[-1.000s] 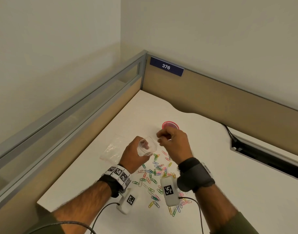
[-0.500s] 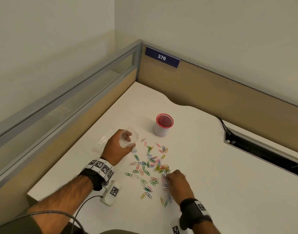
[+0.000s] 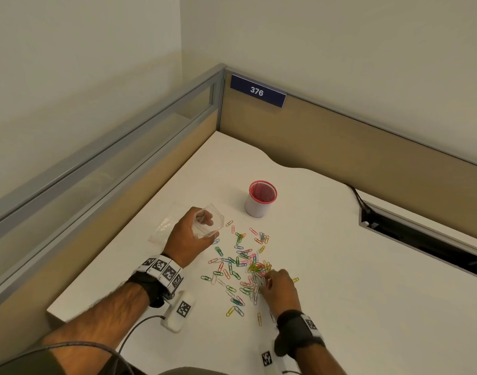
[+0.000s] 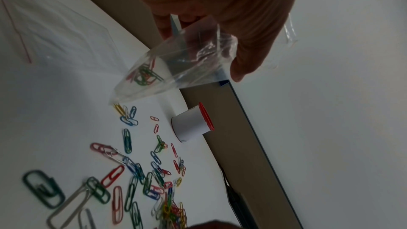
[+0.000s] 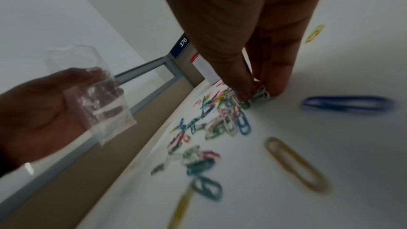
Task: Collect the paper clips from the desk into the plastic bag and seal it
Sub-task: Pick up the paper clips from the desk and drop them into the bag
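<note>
Coloured paper clips [image 3: 240, 262] lie scattered over the white desk [image 3: 367, 280], also seen as paper clips [image 4: 136, 178] and paper clips [image 5: 220, 121] in the wrist views. My left hand [image 3: 190, 236] holds a small clear plastic bag [image 3: 208, 222] above the desk with its mouth held open. The bag [image 4: 176, 69] has a few clips at its bottom. My right hand [image 3: 276, 286] is down on the pile, thumb and fingertips [image 5: 244, 91] pinching a small bunch of clips [image 5: 261, 93].
A white cup with a red mesh rim [image 3: 261, 198] stands behind the clips. A second flat clear bag [image 3: 167, 221] lies on the desk left of my left hand. Partition walls close the desk's left and back; a cable slot [image 3: 421, 239] opens at the right.
My right hand left the bag's mouth, dropped to the near side of the pile and closed its fingers on some clips. My left hand and bag sank a little.
</note>
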Tool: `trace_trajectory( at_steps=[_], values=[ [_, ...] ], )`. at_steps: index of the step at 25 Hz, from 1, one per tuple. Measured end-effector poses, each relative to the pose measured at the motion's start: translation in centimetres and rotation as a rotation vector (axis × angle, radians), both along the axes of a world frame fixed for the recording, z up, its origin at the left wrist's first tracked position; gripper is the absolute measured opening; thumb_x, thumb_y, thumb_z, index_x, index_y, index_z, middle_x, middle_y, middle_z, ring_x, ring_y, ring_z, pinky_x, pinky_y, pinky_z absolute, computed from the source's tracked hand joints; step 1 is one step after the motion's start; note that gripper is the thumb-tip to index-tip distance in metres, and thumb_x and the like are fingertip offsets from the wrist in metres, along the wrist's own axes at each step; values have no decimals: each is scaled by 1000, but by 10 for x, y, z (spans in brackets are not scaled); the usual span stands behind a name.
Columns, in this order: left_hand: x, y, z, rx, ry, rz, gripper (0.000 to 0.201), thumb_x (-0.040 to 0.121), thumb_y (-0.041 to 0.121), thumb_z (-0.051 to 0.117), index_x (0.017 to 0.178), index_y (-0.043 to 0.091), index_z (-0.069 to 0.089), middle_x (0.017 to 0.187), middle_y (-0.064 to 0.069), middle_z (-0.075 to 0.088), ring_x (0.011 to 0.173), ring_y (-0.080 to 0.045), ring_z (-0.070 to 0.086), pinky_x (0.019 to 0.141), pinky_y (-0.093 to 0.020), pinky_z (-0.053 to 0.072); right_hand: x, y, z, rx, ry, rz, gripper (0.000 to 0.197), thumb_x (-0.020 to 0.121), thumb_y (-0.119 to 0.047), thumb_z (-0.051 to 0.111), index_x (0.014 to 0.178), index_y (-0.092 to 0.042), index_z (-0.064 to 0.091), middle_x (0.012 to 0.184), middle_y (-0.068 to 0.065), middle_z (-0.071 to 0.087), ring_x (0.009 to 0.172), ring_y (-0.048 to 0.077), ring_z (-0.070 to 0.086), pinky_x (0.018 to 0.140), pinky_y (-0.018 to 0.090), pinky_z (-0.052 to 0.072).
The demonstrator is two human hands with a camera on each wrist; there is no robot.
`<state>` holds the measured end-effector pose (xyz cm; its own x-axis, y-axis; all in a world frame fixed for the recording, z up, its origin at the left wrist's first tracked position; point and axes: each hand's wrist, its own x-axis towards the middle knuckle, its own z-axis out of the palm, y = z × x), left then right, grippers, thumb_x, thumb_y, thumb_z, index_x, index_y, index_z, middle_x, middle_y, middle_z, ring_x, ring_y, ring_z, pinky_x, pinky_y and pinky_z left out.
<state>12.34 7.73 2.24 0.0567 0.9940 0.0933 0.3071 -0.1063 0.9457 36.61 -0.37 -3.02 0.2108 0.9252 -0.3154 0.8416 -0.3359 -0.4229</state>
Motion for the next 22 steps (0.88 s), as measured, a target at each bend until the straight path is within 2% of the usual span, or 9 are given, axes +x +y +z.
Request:
trace_trajectory(
  at_steps=[3, 6, 8, 11, 15, 19, 22],
  values=[
    [2, 0, 2, 22, 17, -11, 38, 75, 8, 82, 103, 14, 57, 99, 1, 67, 99, 0, 58, 82, 1, 40, 4, 24, 8, 63, 12, 6, 24, 90, -29, 61, 110, -15, 63, 113, 6, 59, 96, 19, 59, 88, 30, 50],
    [0, 2, 1, 21, 10, -12, 38, 75, 9, 82, 103, 16, 57, 101, 2, 67, 101, -1, 58, 84, 0, 39, 5, 32, 11, -13, -58, 190, 54, 82, -37, 70, 129, -21, 52, 124, 1, 52, 114, 21, 52, 95, 33, 47],
    [0, 3, 0, 20, 10, -12, 39, 76, 10, 82, 103, 17, 56, 101, 4, 67, 103, -3, 60, 85, -1, 40, -4, 30, 7, -32, -149, 323, 57, 82, -37, 69, 134, -26, 47, 127, 0, 49, 117, 22, 47, 95, 36, 48],
    [3, 4, 0, 15, 9, -16, 38, 76, 10, 82, 103, 18, 56, 102, 4, 67, 105, -7, 61, 85, 0, 40, -14, 28, -2, 55, -239, 407, 31, 94, -30, 54, 124, -24, 55, 119, 3, 54, 106, 21, 51, 87, 30, 49],
    [5, 4, 0, 14, 14, -22, 37, 76, 10, 81, 102, 18, 56, 102, 4, 67, 105, -8, 61, 84, 1, 39, -8, 40, 1, 65, -214, 307, 16, 95, -24, 50, 102, -15, 63, 104, 6, 62, 90, 20, 59, 81, 27, 50],
    [6, 5, 0, 5, 13, -27, 38, 76, 11, 81, 103, 19, 56, 102, 5, 67, 106, -8, 61, 85, -2, 40, 3, 50, 26, 98, 10, 127, 8, 87, -11, 61, 83, -14, 67, 89, 4, 69, 80, 18, 62, 79, 30, 54],
    [12, 7, 0, -8, 7, -37, 39, 76, 11, 82, 103, 19, 55, 102, 5, 67, 106, -7, 61, 84, -2, 40, 3, 53, 64, 208, 258, 38, 6, 83, -9, 70, 79, -13, 69, 78, 2, 70, 71, 17, 65, 73, 30, 57]
  ],
)
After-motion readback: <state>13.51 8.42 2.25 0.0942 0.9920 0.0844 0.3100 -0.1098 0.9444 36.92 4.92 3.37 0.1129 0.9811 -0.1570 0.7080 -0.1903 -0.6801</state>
